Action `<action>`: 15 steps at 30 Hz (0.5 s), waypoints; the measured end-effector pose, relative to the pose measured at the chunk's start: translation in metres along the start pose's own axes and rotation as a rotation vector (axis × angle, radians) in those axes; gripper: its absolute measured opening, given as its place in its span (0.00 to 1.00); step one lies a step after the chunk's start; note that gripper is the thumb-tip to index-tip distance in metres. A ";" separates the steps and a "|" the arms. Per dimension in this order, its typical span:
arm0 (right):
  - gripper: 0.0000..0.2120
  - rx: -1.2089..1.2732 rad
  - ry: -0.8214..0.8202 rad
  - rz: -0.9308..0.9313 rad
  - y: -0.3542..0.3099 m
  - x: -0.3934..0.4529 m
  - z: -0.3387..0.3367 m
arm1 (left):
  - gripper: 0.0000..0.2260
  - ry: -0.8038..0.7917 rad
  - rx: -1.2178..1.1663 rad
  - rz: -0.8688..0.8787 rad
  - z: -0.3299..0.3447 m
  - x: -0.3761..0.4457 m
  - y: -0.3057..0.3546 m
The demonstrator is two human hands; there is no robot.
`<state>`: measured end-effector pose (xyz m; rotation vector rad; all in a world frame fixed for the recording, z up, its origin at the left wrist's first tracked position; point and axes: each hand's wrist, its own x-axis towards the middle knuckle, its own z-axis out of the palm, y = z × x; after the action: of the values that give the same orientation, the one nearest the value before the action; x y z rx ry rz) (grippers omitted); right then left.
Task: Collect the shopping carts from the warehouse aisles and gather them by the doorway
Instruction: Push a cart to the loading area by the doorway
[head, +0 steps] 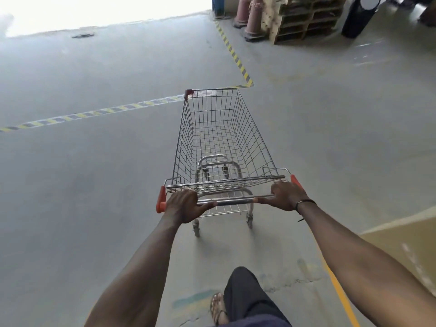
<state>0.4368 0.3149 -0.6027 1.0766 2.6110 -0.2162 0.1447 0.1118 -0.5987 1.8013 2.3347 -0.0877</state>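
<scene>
A wire shopping cart (219, 138) with orange handle ends stands on the grey floor straight ahead of me, its basket empty. My left hand (185, 205) grips the left part of its metal handle bar (233, 201), fingers curled over the top. My right hand (284, 194) grips the right part of the same bar, next to the orange end cap. Both arms are stretched out. The bright doorway (101, 13) lies far ahead at the upper left.
Yellow-black hazard tape (94, 113) crosses the floor ahead and turns toward the doorway. Stacked wooden pallets (304, 18) and pink cones (252, 20) stand at the upper right, beside a dark bin (358, 17). A cardboard box (405, 244) sits at my right. My sandalled foot (218, 308) is below.
</scene>
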 end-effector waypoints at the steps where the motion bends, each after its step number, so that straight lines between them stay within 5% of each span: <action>1: 0.47 -0.007 0.004 -0.002 0.004 0.022 -0.008 | 0.42 -0.002 -0.004 0.000 -0.004 0.021 -0.008; 15: 0.43 0.027 0.005 -0.054 0.090 0.345 -0.124 | 0.39 -0.008 -0.051 -0.066 -0.063 0.336 -0.100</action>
<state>0.2417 0.6382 -0.6044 1.0174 2.6516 -0.2624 -0.0409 0.4156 -0.6063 1.6978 2.3687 -0.0447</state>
